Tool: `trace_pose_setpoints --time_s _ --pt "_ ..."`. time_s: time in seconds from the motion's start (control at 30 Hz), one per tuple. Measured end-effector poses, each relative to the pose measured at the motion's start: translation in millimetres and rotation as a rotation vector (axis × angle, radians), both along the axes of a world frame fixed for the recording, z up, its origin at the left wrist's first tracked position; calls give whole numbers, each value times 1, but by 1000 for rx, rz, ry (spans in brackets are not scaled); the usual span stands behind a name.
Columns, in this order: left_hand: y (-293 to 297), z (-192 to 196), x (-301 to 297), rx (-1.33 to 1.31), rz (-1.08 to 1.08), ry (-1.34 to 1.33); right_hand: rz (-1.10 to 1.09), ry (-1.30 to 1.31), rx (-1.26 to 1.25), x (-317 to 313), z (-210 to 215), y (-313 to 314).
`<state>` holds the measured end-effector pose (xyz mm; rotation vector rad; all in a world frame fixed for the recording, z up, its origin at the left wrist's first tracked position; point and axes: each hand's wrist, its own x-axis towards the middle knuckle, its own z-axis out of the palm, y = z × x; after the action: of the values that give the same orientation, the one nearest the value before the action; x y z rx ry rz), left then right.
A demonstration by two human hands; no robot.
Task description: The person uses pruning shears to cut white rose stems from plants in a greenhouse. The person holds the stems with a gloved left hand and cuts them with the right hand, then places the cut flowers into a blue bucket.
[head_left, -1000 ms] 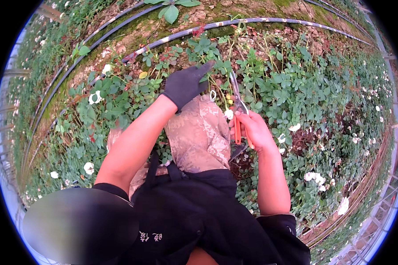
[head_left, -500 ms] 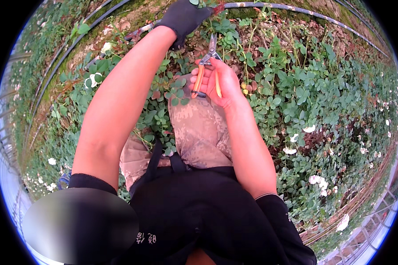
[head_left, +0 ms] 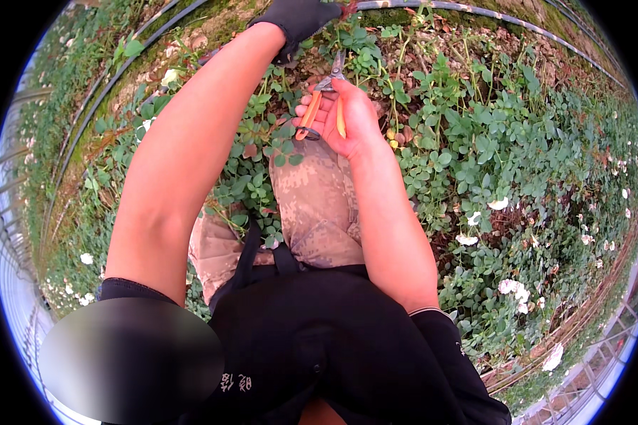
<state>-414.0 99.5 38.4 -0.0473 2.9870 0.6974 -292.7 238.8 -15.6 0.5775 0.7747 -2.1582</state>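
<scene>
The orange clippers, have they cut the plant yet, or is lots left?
Nothing cut shows. In hand: the bare right hand holds the orange clippers, blades up toward the stems, while the gloved left hand reaches into the plants at the top edge. Left: white flowers and green plants all around look untrimmed.

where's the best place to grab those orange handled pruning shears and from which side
By the two orange handles, from the near side, as the bare right hand grips the pruning shears now. The handles spread toward the person and fill a palm; the metal blades point away into the green plants, beside the gloved left hand.
</scene>
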Motion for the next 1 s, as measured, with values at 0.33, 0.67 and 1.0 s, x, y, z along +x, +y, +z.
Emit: trace_pose_setpoints --time_s 0.33,0.67,1.0 --pt "-3 7 14 41 141 -81 -241 -55 -264 3 -22 -31" --pt "-53 52 64 973 551 273 101 40 38 65 2 68" --pt "5 -43 87 317 122 -52 447 116 107 25 -11 91"
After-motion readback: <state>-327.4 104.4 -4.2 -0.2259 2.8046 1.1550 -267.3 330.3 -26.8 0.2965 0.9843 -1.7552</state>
